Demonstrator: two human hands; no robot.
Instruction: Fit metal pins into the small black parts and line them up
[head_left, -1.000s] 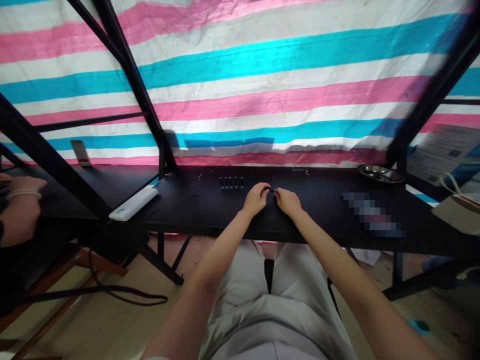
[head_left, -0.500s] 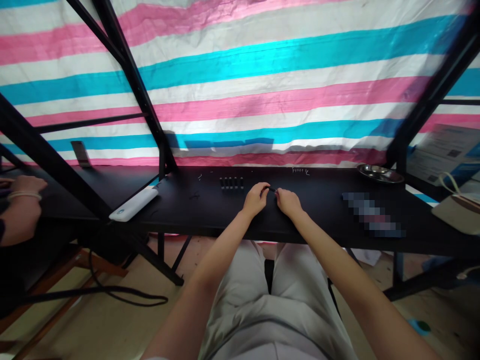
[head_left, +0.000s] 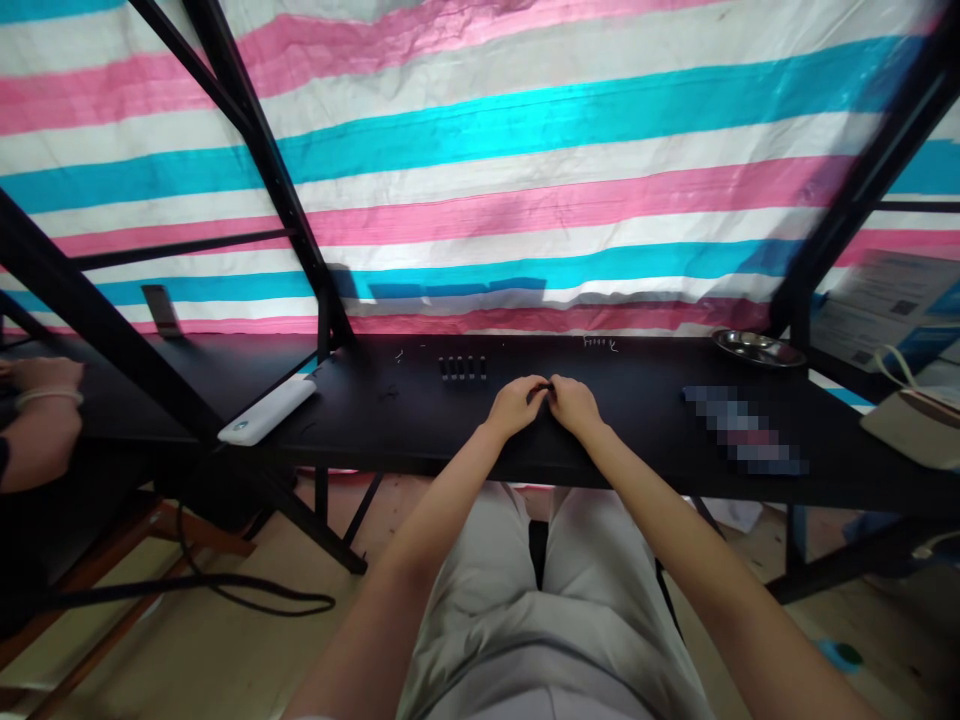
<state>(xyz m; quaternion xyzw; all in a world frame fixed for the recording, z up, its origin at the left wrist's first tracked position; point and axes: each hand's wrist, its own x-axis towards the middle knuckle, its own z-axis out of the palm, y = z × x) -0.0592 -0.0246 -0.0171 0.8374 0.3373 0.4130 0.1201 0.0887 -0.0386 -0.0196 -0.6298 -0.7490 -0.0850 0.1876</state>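
Note:
My left hand [head_left: 517, 402] and my right hand [head_left: 574, 403] meet above the black table [head_left: 420, 430], fingertips pinched around a small dark piece [head_left: 548, 387]. Most of that piece is hidden by the fingers, so I cannot make out its kind. To the left of my hands, several short black cylinders [head_left: 461, 368] with silvery ends stand in a row. Farther back on the tabletop lie several tiny pale bits [head_left: 598, 343]. Some thin dark scraps [head_left: 388, 392] are left of the row.
At the left lies a long white case [head_left: 268, 410] beside a black metal frame post [head_left: 247, 110]. A shiny metal dish [head_left: 757, 349] and a blurred-out packet [head_left: 742, 430] are on the right, near a beige bag [head_left: 915, 425]. Another person's hand [head_left: 49, 380] shows at far left.
My two hands have come closer together and slightly nearer to me, covering more of the small dark piece. The other person's hand at far left has shifted slightly left.

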